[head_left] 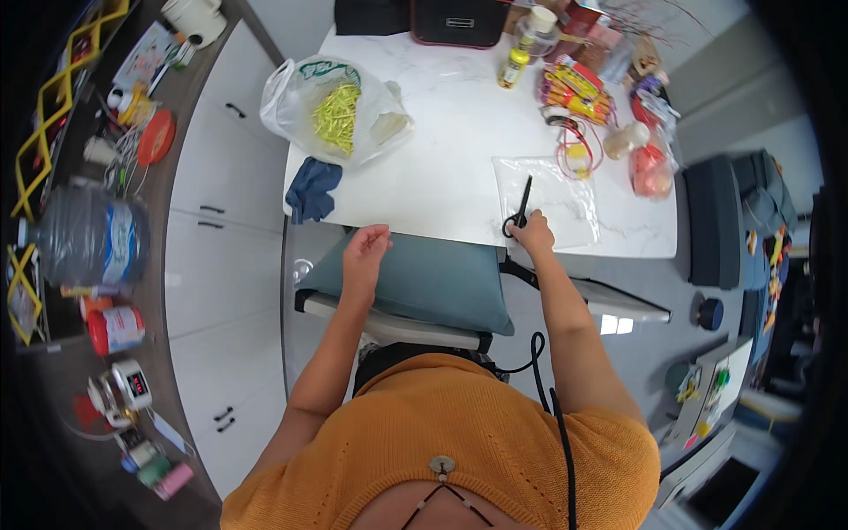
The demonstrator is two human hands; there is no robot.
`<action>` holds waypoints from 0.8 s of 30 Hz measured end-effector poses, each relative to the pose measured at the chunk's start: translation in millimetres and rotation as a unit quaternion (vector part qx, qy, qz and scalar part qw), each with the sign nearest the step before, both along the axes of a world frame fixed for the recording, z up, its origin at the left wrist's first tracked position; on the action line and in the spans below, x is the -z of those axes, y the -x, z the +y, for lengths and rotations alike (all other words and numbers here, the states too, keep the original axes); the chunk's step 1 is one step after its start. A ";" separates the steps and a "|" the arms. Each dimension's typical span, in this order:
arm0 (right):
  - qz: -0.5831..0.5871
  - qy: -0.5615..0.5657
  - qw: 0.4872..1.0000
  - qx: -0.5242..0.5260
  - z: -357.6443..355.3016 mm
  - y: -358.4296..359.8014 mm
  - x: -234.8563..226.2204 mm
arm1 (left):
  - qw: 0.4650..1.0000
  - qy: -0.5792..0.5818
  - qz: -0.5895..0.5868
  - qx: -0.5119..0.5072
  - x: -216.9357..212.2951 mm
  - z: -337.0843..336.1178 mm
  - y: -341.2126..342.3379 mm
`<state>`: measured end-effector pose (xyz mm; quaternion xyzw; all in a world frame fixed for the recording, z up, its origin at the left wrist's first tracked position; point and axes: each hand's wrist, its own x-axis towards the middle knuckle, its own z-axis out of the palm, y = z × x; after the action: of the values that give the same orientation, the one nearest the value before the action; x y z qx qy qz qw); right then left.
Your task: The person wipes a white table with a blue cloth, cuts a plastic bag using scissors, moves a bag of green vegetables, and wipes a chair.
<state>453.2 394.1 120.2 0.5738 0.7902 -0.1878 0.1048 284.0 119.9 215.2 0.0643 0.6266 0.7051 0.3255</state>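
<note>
My right hand (533, 233) grips the handles of black scissors (521, 205), whose blades point away from me over a clear plastic sheet (556, 194) lying on the white marble table (442, 150). My left hand (365, 249) hovers with fingers loosely apart at the table's near edge, above a grey-blue cushion (424, 283) on a chair. It holds nothing.
A clear bag of yellow pieces (340, 110) and a dark blue cloth (312, 189) lie at the table's left. Bottles, colourful packets and red cords (574, 146) crowd the far right. A black case (459, 22) stands at the back. White cabinets and a cluttered counter with a water jug (84, 238) run along the left.
</note>
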 end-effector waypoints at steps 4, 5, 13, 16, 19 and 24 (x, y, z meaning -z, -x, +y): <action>0.012 0.058 0.998 0.006 15.6 -4.3 18.0 | 0.999 0.018 0.003 -0.043 11.3 -5.7 -9.2; 0.027 0.090 0.996 0.002 21.4 -3.2 16.6 | 0.999 0.022 0.005 -0.044 11.1 -5.0 -12.7; 0.213 0.327 0.917 0.080 23.7 -1.9 26.4 | 0.999 0.011 0.008 -0.037 10.6 -7.2 -50.8; 0.223 0.352 0.908 0.049 -6.4 6.7 -27.4 | 0.999 0.006 0.036 -0.010 15.7 -18.6 -64.5; 0.278 0.405 0.871 -0.004 -39.3 0.4 -80.3 | 0.999 0.018 0.035 -0.010 3.2 -13.8 -87.3; 0.288 0.414 0.857 -0.110 -104.2 -27.2 -146.9 | 0.998 0.017 0.028 0.051 -4.3 4.0 -122.6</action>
<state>480.3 289.9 267.1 0.3069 0.6927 -0.6414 0.1207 406.6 123.9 219.5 0.1101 0.6431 0.6750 0.3445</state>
